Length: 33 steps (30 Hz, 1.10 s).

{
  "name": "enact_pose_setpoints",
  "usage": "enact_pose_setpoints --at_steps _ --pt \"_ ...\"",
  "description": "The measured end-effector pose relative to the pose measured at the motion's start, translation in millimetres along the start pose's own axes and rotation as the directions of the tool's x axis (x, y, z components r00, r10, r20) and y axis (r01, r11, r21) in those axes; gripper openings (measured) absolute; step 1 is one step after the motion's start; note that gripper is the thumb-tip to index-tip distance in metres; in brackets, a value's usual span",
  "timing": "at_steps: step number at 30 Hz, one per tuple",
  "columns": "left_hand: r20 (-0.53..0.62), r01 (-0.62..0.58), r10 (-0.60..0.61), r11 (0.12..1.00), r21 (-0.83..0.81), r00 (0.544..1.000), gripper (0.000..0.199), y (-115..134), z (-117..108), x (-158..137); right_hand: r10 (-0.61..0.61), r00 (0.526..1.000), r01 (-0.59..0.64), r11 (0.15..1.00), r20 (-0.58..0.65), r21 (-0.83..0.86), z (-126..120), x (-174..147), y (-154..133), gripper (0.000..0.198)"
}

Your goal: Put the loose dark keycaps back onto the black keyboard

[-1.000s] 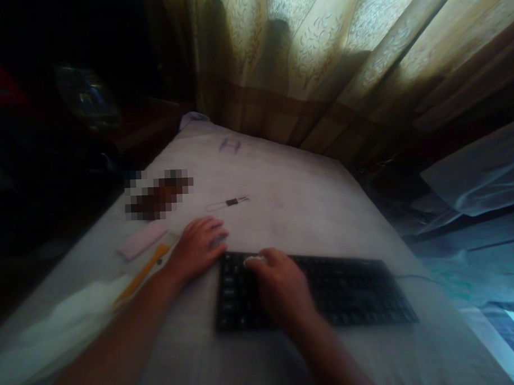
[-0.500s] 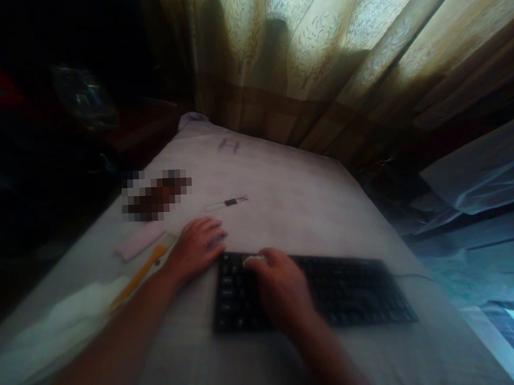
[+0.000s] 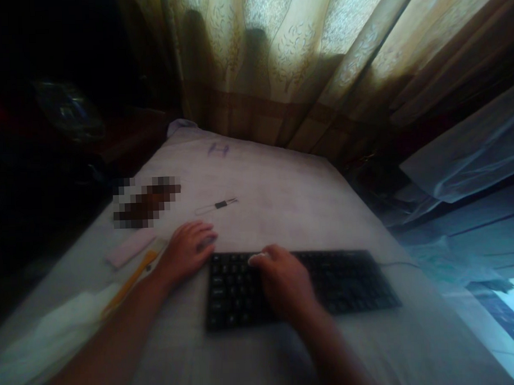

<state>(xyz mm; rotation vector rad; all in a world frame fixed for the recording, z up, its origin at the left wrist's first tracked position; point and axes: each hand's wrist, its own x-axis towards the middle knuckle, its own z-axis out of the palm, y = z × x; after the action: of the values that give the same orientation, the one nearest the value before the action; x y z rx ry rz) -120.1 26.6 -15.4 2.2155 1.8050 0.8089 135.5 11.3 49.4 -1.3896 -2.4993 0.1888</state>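
A black keyboard [image 3: 239,294] lies on the cloth-covered surface in front of me, its cable leaving at the far right corner. Over its keys, left of the middle, my right hand [image 3: 287,278] is closed, pinching a small white piece of cloth or tissue [image 3: 258,258] between thumb and fingers. Most of that white piece is hidden by the fingers. My left hand [image 3: 187,248] rests by the keyboard's upper left corner, fingers stretched out, with a dark bluish patch under them that I cannot make out. Beyond it lies a pair of metal tweezers [image 3: 221,205] with a dark band.
Left of my left arm are a pink block-like item [image 3: 131,247], a yellow-handled tool [image 3: 129,284] and crumpled white material [image 3: 71,317]. A blurred-out brown item [image 3: 148,205] lies farther back. Patterned curtains [image 3: 294,51] hang behind the white cloth [image 3: 277,180].
The view has shifted slightly, so everything sits farther left. My right hand has moved a little to the right across the keyboard, still pinching the white piece. My left hand stays by the corner.
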Motion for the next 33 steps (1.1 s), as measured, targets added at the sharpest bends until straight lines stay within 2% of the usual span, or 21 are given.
enact_pose_setpoints --at_steps 2,4,7,10,12,15,20,25,29,33 --pt "0.002 -0.004 0.004 1.0 0.006 1.0 0.031 1.4 -2.3 0.9 0.017 0.997 -0.007 0.993 -0.079 0.122 -2.8 -2.1 14.0 0.032" --pt "0.007 -0.005 0.005 1.0 0.015 1.0 0.033 5.2 -5.8 1.4 0.092 0.975 -0.031 0.959 -0.204 0.282 -7.7 -5.8 38.6 0.031" --pt "0.003 0.028 -0.028 0.998 0.052 1.0 0.038 15.5 -11.1 -0.5 0.271 0.899 -0.1 0.892 -0.343 0.442 -18.3 -15.9 90.6 0.026" --pt "-0.034 0.106 -0.102 0.988 0.115 0.994 0.044 29.9 -14.8 -6.9 0.498 0.785 -0.243 0.795 -0.368 0.556 -27.8 -31.2 143.6 0.034" --pt "-0.052 0.147 -0.14 0.978 0.151 0.989 0.046 40.4 -16.7 -13.6 0.599 0.712 -0.315 0.738 -0.365 0.597 -30.4 -41.6 169.7 0.04" --pt "-0.07 0.182 -0.172 0.965 0.186 0.983 0.047 54.6 -19.7 -26.9 0.683 0.656 -0.373 0.663 -0.321 0.65 -28.3 -53.0 190.3 0.041" --pt "-0.128 0.245 -0.231 0.963 0.112 0.965 0.044 70.4 -19.9 -54.8 0.704 0.637 -0.366 0.635 -0.314 0.681 -21.9 -60.8 198.8 0.041" --pt "-0.191 0.231 -0.225 0.973 0.009 0.955 0.041 76.1 -9.3 -75.6 0.728 0.607 -0.376 0.617 -0.319 0.691 -22.9 -68.9 207.6 0.039" --pt "-0.23 0.248 -0.246 0.969 -0.018 0.942 0.039 77.1 -6.1 -80.6 0.745 0.609 -0.363 0.568 -0.274 0.738 -22.4 -76.3 205.5 0.042" --pt "-0.265 0.283 -0.272 0.959 0.002 0.925 0.041 77.9 -10.4 -81.9 0.706 0.64 -0.332 0.61 -0.302 0.72 -13.2 -78.9 198.2 0.041"
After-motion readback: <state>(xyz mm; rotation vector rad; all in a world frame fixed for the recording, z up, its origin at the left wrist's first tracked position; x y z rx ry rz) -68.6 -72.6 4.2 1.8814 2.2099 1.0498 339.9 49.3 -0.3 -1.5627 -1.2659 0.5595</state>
